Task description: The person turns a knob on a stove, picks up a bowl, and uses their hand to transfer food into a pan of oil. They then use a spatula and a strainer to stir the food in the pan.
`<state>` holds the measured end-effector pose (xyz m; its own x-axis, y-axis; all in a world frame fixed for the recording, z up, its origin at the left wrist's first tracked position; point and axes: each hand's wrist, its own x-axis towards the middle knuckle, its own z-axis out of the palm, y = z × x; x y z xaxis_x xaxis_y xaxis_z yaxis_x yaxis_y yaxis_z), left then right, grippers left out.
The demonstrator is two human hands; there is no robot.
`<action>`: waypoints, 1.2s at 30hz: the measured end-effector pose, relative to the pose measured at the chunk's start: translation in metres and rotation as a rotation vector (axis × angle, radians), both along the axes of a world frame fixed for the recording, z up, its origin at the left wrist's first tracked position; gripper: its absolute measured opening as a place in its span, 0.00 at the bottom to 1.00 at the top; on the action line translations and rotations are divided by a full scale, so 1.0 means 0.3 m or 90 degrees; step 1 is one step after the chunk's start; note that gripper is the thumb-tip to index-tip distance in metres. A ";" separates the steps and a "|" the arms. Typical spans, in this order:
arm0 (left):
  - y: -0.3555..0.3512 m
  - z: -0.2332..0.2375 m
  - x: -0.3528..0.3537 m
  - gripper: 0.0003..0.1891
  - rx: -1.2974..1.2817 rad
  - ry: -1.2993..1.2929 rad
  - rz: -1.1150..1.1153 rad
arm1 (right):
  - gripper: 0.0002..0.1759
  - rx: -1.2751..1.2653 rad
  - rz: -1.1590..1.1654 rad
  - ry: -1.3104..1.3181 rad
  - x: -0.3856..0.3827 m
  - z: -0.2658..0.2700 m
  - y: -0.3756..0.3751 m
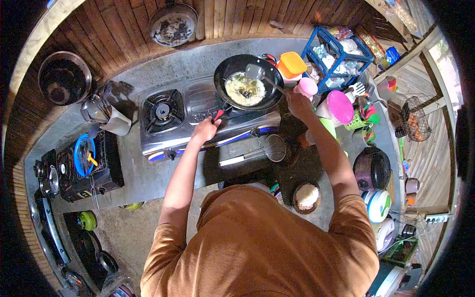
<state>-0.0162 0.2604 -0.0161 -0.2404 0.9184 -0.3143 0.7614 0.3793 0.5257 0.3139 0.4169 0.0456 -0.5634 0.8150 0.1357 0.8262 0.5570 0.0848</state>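
A black wok [271, 99] sits over the right burner of the two-burner gas stove [213, 131]. Pale yellow food that looks like frying egg [245, 90] spreads across its bottom, with a darker patch in the middle. My left hand [205, 129] is closed around the wok's red-and-black handle [218, 116]. From the right, my right hand [300, 105] grips a spatula [272, 80], whose flat blade lies inside the wok, over the far edge of the food. The hand covers the end of the spatula's handle.
A strainer [275, 148] lies in front of the stove, and a bowl of white rice [307, 197] stands near my body. Pink-lidded containers [340, 106] and a blue rack [341, 57] crowd the right. A utensil holder [118, 123] stands left of the bare burner [163, 112].
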 end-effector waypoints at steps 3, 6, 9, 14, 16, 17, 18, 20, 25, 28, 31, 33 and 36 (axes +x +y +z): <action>0.003 0.006 -0.005 0.33 -0.011 -0.025 -0.009 | 0.15 0.208 -0.008 -0.090 0.039 -0.096 0.093; -0.002 0.021 -0.002 0.33 -0.005 -0.028 -0.014 | 0.14 0.281 -0.040 -0.094 0.044 -0.103 0.063; 0.003 -0.005 -0.006 0.32 0.009 -0.034 -0.003 | 0.14 0.156 -0.042 -0.080 0.048 -0.124 0.045; 0.001 0.036 -0.002 0.33 -0.021 -0.040 -0.011 | 0.16 -0.229 0.034 0.070 0.011 -0.049 0.025; 0.002 0.040 -0.008 0.33 -0.035 -0.040 -0.012 | 0.17 -0.264 0.092 0.131 -0.010 0.039 -0.025; 0.003 0.030 -0.009 0.31 -0.031 -0.033 -0.010 | 0.17 -0.263 0.093 0.131 -0.008 0.035 -0.018; 0.003 0.023 -0.007 0.30 -0.028 -0.026 -0.008 | 0.18 -0.247 0.096 0.161 0.005 0.020 -0.009; -0.002 0.037 -0.004 0.30 -0.031 -0.033 -0.006 | 0.19 -0.231 0.099 0.191 0.023 -0.021 0.017; 0.000 0.042 -0.004 0.31 -0.028 -0.028 -0.005 | 0.23 -0.033 0.013 0.031 0.007 -0.145 0.146; -0.006 0.057 -0.002 0.32 -0.034 -0.017 -0.006 | 0.24 0.093 0.100 0.074 -0.074 -0.188 0.111; -0.003 0.048 -0.004 0.33 -0.031 -0.008 -0.005 | 0.26 -0.072 0.135 0.205 -0.159 -0.196 0.036; 0.002 0.039 -0.011 0.33 -0.032 -0.005 -0.012 | 0.25 -0.031 0.180 0.261 -0.217 -0.171 -0.050; 0.005 0.024 -0.017 0.34 -0.026 -0.012 -0.020 | 0.24 0.003 0.221 0.277 -0.202 -0.138 -0.146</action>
<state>-0.0213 0.2618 -0.0091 -0.2051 0.9118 -0.3556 0.7637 0.3764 0.5245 0.2534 0.3730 0.0042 -0.6899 0.5906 0.4186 0.5540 0.8030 -0.2198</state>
